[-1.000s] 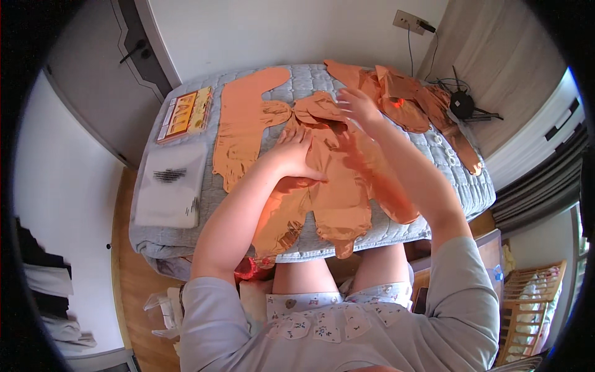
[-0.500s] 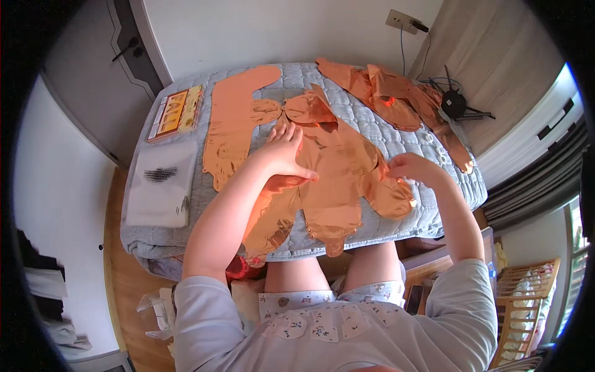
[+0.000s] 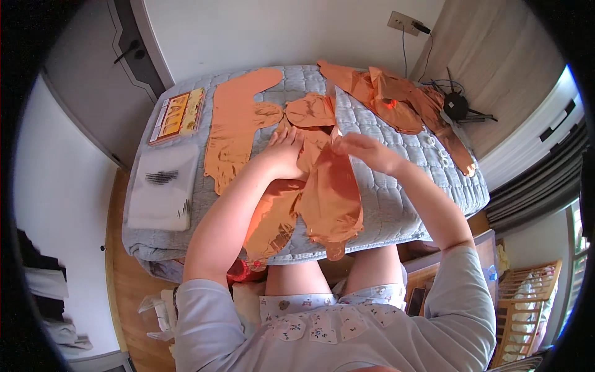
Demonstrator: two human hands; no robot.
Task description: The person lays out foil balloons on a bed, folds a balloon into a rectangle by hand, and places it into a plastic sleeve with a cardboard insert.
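Observation:
An uninflated orange foil balloon [image 3: 331,198] lies flattened on the grey quilted bed [image 3: 396,186], right in front of me. My left hand [image 3: 285,154] rests open on its upper left part, fingers stretched and palm against the foil. At its right edge my right hand [image 3: 365,150] is closed, gripping the foil by the fingertips. The right side of this balloon is folded inward over its middle, and its upper lobe stands out beyond my hands. Just left lies another flat orange foil balloon [image 3: 232,118], with a curved outline.
More crumpled orange foil balloons [image 3: 384,102] lie at the bed's far right, beside a black router [image 3: 455,105] with antennas. On the left are a flat printed package [image 3: 178,115] and a translucent white plastic bag [image 3: 162,186]. A wall socket [image 3: 406,23] with cables is behind.
My right hand has moved left and away from me with the balloon's right edge, folding that lobe over the middle. My left hand stays pressed on the foil.

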